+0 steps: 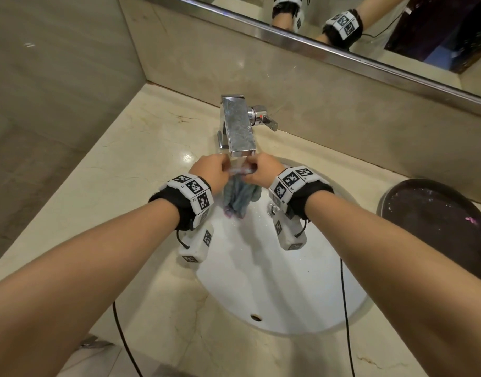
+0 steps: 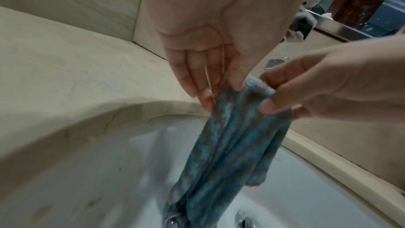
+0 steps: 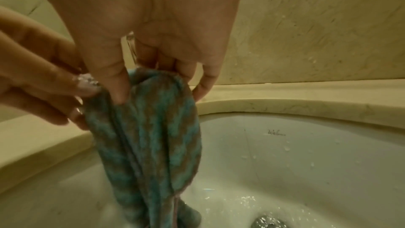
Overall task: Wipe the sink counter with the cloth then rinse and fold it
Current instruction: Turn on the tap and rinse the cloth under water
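A wet blue-grey cloth (image 1: 238, 198) hangs bunched over the white sink basin (image 1: 261, 289), just under the chrome faucet (image 1: 238, 126). Water runs from the spout onto its top edge. My left hand (image 1: 212, 171) pinches the cloth's upper left edge, and my right hand (image 1: 261, 170) pinches the upper right edge; the two hands are almost touching. In the left wrist view the cloth (image 2: 228, 145) hangs in long folds from my left hand (image 2: 219, 86). In the right wrist view my right hand (image 3: 153, 79) grips the top of the cloth (image 3: 149, 136), whose lower end reaches the basin near the drain (image 3: 266, 223).
The beige marble counter (image 1: 141, 164) surrounds the basin, with walls at the left and back. The faucet handle (image 1: 266, 119) sticks out to the right. A dark round bowl (image 1: 440, 227) stands on the counter at the right. A mirror (image 1: 369, 23) runs above the backsplash.
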Tool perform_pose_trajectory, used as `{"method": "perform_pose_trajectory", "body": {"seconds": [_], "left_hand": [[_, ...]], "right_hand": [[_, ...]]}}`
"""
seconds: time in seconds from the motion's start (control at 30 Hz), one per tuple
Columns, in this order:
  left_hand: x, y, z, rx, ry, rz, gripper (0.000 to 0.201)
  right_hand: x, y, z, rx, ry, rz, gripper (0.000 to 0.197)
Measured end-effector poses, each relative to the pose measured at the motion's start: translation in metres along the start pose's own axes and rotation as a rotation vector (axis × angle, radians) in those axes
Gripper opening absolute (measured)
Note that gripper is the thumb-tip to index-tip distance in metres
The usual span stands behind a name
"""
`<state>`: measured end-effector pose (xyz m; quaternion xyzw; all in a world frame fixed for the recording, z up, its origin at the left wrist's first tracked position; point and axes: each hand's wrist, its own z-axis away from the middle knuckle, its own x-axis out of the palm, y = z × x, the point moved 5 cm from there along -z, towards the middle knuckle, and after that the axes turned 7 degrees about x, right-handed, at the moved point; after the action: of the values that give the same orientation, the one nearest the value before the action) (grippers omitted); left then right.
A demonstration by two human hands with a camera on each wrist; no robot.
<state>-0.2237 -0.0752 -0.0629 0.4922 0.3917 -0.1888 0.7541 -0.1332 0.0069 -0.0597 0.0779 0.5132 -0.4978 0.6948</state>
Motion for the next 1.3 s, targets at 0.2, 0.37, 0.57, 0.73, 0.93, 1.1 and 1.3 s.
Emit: {"method": "perform_pose_trajectory", "body": {"seconds": [0.2,0.37,0.57,0.73,0.93,1.1,1.3], "left_hand": [[0.002,-0.001,0.003,0.005,0.009,0.042,0.018],[0.007,-0.011,0.005,-0.044,-0.069,0.015,0.02],[0.004,0.002,0.005,0.018,-0.04,0.029,0.024],[-0.007,0.004,0.003,0.019,0.031,0.026,0.021],[-0.006,-0.005,0.002,-0.01,-0.017,0.004,0.02],[0.008,-0.005,0.005,-0.018,-0.149,-0.022,0.029],[-0.002,0.01,0.0,0.023,-0.041,-0.069,0.026]], "right_hand": [[0.009,0.018,-0.003,0.102,-0.044,0.165,0.011],[0.006,0.015,-0.006,0.075,0.01,-0.033,0.011],[0.002,-0.004,-0.004,0.009,0.009,-0.119,0.025],[0.006,0.004,-0.008,0.041,-0.013,0.045,0.024],[0.002,0.015,-0.007,0.114,0.0,0.225,0.008],[-0.004,-0.003,-0.005,0.036,0.001,0.148,0.019],[-0.004,0.003,-0.005,0.059,0.0,0.151,0.029]]}}
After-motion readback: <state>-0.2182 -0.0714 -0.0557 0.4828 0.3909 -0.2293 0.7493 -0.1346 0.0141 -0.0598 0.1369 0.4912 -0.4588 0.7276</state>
